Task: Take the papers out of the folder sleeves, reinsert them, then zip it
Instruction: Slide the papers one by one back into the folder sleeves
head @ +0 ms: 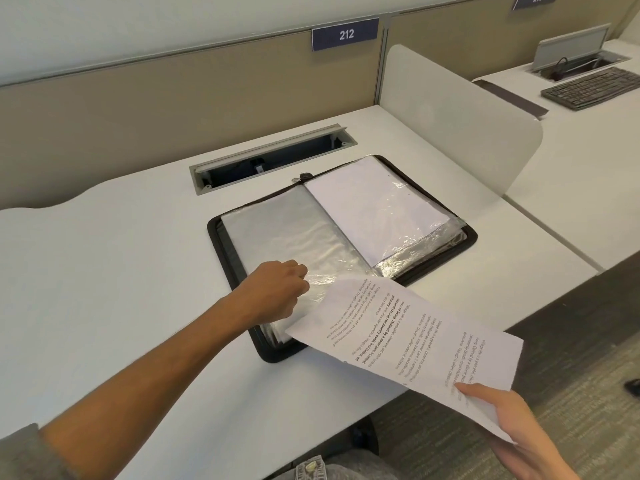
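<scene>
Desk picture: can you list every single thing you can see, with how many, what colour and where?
folder: one, black edge, lying open mid-desk
plastic sleeves: several, clear, in the folder; the left one looks empty
blank paper: one, white, in the right sleeve
printed paper: one, white with black text, held over the folder's near corner
zip pull: one, dark, at the folder's far edge
desk: one, white
cable hatch: one, grey, open, behind the folder
sign 212: one, blue, on the beige wall panel
divider: one, white, right of the folder
keyboard: one, dark, on the next desk
left hand: one, pinching the left sleeve
right hand: one, holding the printed paper
</scene>
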Tool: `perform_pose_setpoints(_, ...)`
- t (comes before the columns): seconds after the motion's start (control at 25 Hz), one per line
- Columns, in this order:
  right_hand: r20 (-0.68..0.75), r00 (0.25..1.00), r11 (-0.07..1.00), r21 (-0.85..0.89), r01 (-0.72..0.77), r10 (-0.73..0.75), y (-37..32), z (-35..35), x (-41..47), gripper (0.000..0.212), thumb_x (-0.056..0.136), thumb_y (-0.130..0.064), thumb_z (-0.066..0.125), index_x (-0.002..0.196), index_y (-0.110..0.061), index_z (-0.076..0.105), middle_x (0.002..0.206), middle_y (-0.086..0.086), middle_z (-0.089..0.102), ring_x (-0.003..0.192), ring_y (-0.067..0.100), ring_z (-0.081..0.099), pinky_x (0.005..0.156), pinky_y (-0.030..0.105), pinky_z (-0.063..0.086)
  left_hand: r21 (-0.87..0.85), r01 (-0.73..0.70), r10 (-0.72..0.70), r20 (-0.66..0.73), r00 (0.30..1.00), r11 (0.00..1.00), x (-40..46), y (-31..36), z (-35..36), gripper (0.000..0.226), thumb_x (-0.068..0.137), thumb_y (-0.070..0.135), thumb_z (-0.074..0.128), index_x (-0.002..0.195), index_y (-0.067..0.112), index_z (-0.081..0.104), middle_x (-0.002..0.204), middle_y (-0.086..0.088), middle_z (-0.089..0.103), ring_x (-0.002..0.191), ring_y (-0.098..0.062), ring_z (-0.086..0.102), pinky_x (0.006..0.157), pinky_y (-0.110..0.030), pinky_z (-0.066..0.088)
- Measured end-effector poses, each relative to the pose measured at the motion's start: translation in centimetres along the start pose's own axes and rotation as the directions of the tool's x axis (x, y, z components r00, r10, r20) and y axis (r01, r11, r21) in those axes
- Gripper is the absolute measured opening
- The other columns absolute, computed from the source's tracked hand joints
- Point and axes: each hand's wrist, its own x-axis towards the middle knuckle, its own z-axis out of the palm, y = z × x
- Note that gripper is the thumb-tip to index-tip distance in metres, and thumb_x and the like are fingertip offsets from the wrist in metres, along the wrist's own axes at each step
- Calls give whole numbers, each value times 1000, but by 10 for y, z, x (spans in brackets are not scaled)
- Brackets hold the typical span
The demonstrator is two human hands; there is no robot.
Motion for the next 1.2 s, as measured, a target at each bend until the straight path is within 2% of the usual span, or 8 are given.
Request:
perform_pose_setpoints(0.2, -7, 994, 994, 21, -106, 106, 6, 0, -11, 22, 80, 15, 57, 98, 4, 63, 104, 21, 68, 90, 36, 62, 70, 40, 45, 12, 0, 0, 0, 1000, 1000, -13, -3, 9, 19, 84, 5, 49, 89, 12, 66, 90, 2, 54, 85, -18, 52, 60, -31, 45)
perform_pose_setpoints(0.36, 109, 980, 985, 6, -170, 168, 3, 7, -24, 41, 59, 14, 69, 98, 2, 64, 86, 19, 74, 82, 35, 65, 64, 38, 46, 49, -32, 35, -61, 997, 998, -14, -4, 18, 12, 75, 10, 63, 83, 16, 69, 84, 6, 57, 75, -15, 54, 52, -31, 49)
perform_pose_setpoints(0.52, -35, 997, 993, 101, -63, 67, 6, 8, -32, 18, 84, 15, 51, 85, -1, 61, 55, 3, 68, 39, 10, 60, 34, 17, 44, 36, -94, 98, -135, 986, 995, -17, -1, 15, 5, 71, 13, 68, 74, 16, 65, 80, 4, 57, 70, -16, 54, 49, -30, 45)
perform_pose_setpoints(0.6, -94, 994, 989, 142, -34, 48, 8, 5, -31, 17, 88, 13, 49, 84, 0, 60, 49, 2, 64, 33, 10, 55, 31, 17, 43, 23, -113, 115, -174, 978, 993, -21, 0, 14, 9, 69, 14, 71, 69, 16, 63, 76, 4, 56, 66, -16, 53, 47, -30, 44)
perform_pose_setpoints(0.72, -180, 984, 987, 162, 16, 14, 16, 6, -28, 15, 85, 12, 56, 94, 1, 63, 72, 5, 69, 45, 12, 64, 39, 20, 50, 1, -134, 131, -206, 970, 991, -26, 2, 13, 12, 71, 17, 72, 63, 17, 63, 71, 5, 55, 62, -15, 53, 46, -30, 45)
perform_pose_setpoints(0.8, -201, 979, 987, 153, 49, -17, 23, 12, -27, 23, 85, 12, 57, 107, 7, 62, 82, 6, 67, 65, 23, 65, 56, 32, 52, -9, -135, 130, -211, 969, 991, -30, 3, 12, 16, 71, 17, 70, 59, 17, 59, 68, 6, 54, 59, -15, 51, 46, -28, 43)
perform_pose_setpoints(0.92, -218, 975, 985, 160, 67, -31, 30, 30, -30, 35, 84, 13, 60, 120, 12, 57, 85, 6, 64, 77, 21, 58, 80, 37, 44, -1, -136, 133, -217, 967, 991, -35, 5, 11, 20, 70, 15, 67, 56, 17, 53, 65, 5, 50, 55, -14, 46, 45, -28, 40)
perform_pose_setpoints(1.2, -264, 964, 980, 195, 26, 27, 31, 39, -38, 33, 85, 8, 66, 114, 16, 55, 105, 18, 55, 73, 28, 49, 56, 29, 32, 51, -95, 105, -248, 963, 994, -36, 5, 5, 27, 68, 15, 70, 52, 17, 48, 60, 4, 45, 50, -15, 41, 44, -27, 32)
